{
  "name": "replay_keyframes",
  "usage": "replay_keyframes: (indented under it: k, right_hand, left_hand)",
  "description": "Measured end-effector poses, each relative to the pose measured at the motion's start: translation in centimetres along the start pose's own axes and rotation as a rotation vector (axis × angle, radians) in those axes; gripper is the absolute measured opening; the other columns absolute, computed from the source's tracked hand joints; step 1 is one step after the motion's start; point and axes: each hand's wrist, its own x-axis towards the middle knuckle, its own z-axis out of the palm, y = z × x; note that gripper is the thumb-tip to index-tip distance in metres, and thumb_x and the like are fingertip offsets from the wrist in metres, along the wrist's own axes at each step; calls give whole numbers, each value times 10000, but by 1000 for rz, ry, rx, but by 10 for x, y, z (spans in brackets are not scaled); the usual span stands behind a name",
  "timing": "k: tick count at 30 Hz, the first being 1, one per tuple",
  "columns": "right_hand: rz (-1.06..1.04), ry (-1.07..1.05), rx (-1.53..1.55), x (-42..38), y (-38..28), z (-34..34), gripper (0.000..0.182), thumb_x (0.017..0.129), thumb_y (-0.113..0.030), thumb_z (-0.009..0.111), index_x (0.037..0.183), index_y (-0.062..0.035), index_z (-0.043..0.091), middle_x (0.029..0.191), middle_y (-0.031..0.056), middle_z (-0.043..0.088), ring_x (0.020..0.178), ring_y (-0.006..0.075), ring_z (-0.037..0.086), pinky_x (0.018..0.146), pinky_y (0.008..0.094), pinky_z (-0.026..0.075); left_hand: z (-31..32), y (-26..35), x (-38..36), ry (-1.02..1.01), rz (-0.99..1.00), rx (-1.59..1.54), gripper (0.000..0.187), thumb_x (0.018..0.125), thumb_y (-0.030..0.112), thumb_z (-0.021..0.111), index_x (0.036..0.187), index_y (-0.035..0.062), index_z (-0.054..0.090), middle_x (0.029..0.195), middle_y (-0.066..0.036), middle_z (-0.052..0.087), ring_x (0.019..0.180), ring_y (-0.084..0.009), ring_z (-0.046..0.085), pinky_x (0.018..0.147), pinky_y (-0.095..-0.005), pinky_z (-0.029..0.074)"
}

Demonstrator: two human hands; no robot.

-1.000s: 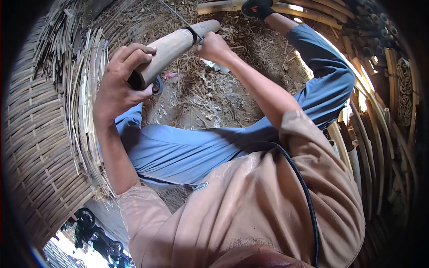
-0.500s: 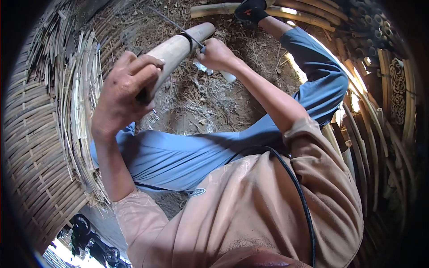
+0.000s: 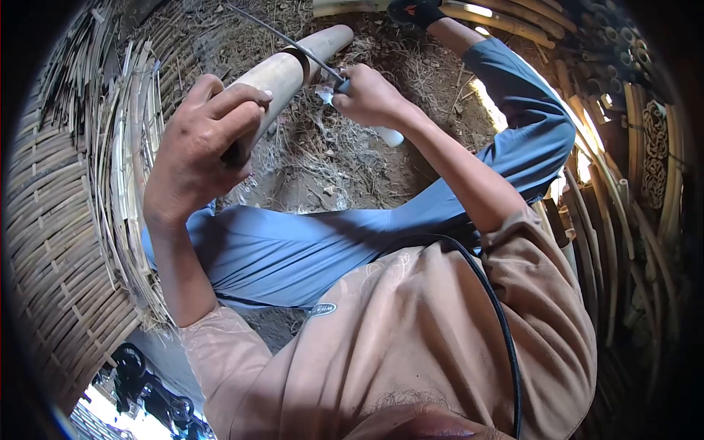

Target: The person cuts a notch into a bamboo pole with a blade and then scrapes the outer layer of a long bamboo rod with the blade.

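A thick, pale bamboo tube (image 3: 273, 82) slants up and away in front of me. My left hand (image 3: 202, 143) is wrapped around its near end, knuckles up. Farther along, a dark ring-shaped gap (image 3: 299, 60) parts the tube from its far end piece (image 3: 331, 41). In my right hand (image 3: 370, 97) is the handle of a long, narrow-bladed tool, its pale butt (image 3: 390, 137) sticking out below my fist. The thin blade (image 3: 282, 38), seen edge-on, crosses the bamboo right at the gap and points to the upper left.
Woven bamboo matting (image 3: 55, 242) and loose split strips (image 3: 121, 161) lie along the left. Bamboo poles (image 3: 506, 22) are at the top right, with cut tubes (image 3: 623, 48) stacked behind. My bent leg (image 3: 524, 125) is to the right. Dirt ground (image 3: 337, 183) with shavings lies beneath.
My right hand has shifted right and slightly down, taking the blade with it. The dark gap in the bamboo looks wider, and its far end piece sits at more of an angle.
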Motion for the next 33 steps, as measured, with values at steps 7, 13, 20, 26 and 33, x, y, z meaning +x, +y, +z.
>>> replay_keyframes:
  k: [7, 13, 20, 26, 33]
  right_hand:
    - [5, 96, -140, 70, 27, 18, 346, 827, -203, 710, 982, 106, 712, 1008, 305, 710, 1008, 394, 709, 916, 445, 564]
    - [97, 61, 43, 62, 0, 23, 316, 853, -171, 683, 988, 115, 692, 1010, 298, 714, 966, 396, 722, 903, 440, 579]
    - [-77, 6, 123, -17, -18, 31, 180, 816, -75, 612, 885, 79, 673, 854, 292, 707, 786, 396, 718, 804, 502, 577]
    - [98, 55, 81, 48, 18, 26, 174, 836, -112, 613, 739, 33, 619, 746, 204, 689, 697, 282, 689, 714, 467, 570]
    - [0, -31, 165, -2, -9, 34, 160, 836, -112, 620, 755, 27, 618, 703, 176, 661, 661, 275, 667, 683, 447, 548]
  left_hand:
    - [-1, 3, 4, 84, -42, -14, 464, 588, 74, 805, 1014, 78, 619, 1116, -50, 665, 912, -304, 609, 792, -389, 554]
    - [17, 2, 3, 352, -232, -57, 458, 705, 152, 788, 1111, 18, 626, 1049, -179, 660, 914, -355, 667, 853, -405, 534]
    - [37, -1, -13, 486, -327, -2, 447, 715, 209, 791, 1073, 7, 614, 1001, -192, 646, 886, -373, 670, 794, -446, 552]
    - [41, 6, -7, 460, -225, 38, 506, 705, 191, 800, 1132, 1, 605, 1061, -218, 642, 935, -389, 665, 838, -449, 544]
    - [40, -12, -23, 474, -301, -10, 510, 707, 201, 795, 1134, -1, 603, 1072, -221, 644, 935, -386, 676, 830, -448, 556]
